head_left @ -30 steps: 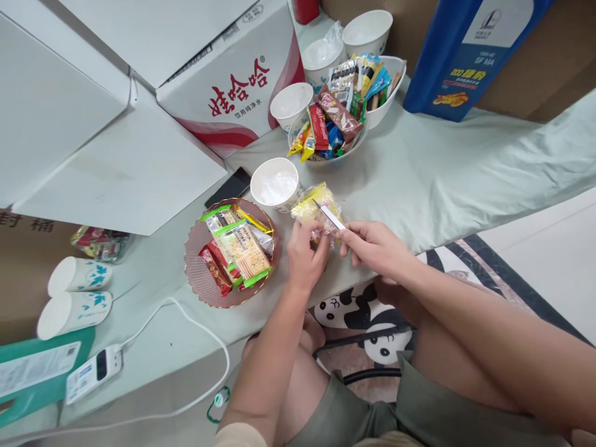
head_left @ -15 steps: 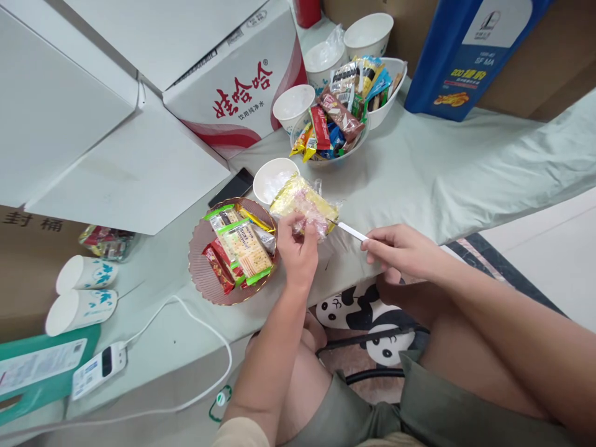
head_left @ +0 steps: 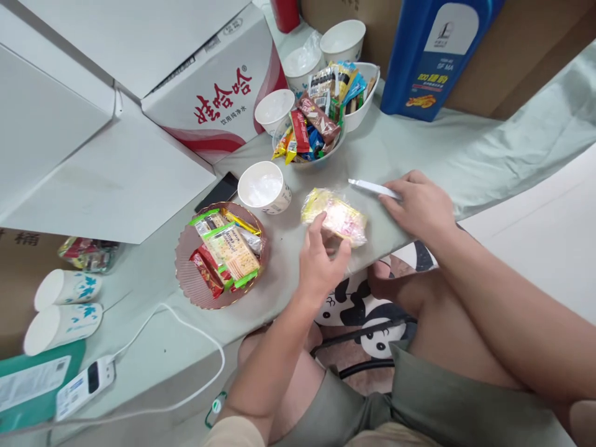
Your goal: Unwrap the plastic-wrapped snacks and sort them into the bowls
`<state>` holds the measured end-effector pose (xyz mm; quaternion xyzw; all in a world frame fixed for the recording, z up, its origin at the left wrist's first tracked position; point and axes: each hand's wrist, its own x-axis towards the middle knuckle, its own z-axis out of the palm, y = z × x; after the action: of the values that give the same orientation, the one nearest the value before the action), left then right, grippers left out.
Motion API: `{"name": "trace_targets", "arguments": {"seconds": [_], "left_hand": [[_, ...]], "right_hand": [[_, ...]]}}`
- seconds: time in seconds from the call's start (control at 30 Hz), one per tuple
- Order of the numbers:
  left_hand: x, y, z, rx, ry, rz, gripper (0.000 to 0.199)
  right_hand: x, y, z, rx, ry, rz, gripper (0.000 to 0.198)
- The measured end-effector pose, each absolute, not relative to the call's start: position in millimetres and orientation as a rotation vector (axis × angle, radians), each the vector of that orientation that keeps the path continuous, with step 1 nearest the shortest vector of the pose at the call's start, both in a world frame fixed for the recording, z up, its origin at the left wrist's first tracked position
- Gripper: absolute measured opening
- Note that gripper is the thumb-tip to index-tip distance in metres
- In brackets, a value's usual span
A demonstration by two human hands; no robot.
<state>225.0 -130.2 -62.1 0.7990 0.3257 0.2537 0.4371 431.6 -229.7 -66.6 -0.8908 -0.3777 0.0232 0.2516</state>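
A yellow and pink packet in clear plastic film [head_left: 339,214] lies near the table's front edge. At its near side is my left hand [head_left: 322,257], thumb and forefinger apart, the fingertips overlapping the packet's edge; whether they touch it I cannot tell. To the right, my right hand [head_left: 421,202] is low over the cloth, fingers closed on the end of a slim white utility knife [head_left: 374,188]. The knife's tip points left, apart from the packet. A paper cup [head_left: 279,202] with clear plastic inside stands just left of the packet.
Left of my hand, a pink ribbed plate [head_left: 185,273] holds wrapped snacks. Behind are a bowl of snack packs [head_left: 305,164], more paper cups [head_left: 274,112], a blue jug [head_left: 414,74] and a white carton [head_left: 218,102]. A phone [head_left: 216,194] and white cable [head_left: 218,347] lie leftward.
My right hand has drawn the knife away from the packet, up and right. The packet has gone lower and right, onto the cloth, and my left fingers have spread. The view has shifted slightly.
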Motion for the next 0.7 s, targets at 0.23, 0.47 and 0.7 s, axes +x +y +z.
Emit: {"name": "trace_targets", "arguments": {"seconds": [0.23,0.47,0.7], "left_hand": [[207.6,-100.3,-42.6,2.157,1.170,0.577,0.071],[204.5,-91.5,-51.0,2.228,0.998,0.814,0.023],[202.9,-88.5,-46.4,2.033,1.040,0.714,0.005]], "right_hand": [[434.2,-228.9,-58.3,-2.420,-0.945,-0.119,0.038],[398.7,-231.5,-46.7,-1.999,-1.392,0.134,0.048],[426.1,-246.4,-50.9,-2.242,-1.073,0.221,0.035]]}}
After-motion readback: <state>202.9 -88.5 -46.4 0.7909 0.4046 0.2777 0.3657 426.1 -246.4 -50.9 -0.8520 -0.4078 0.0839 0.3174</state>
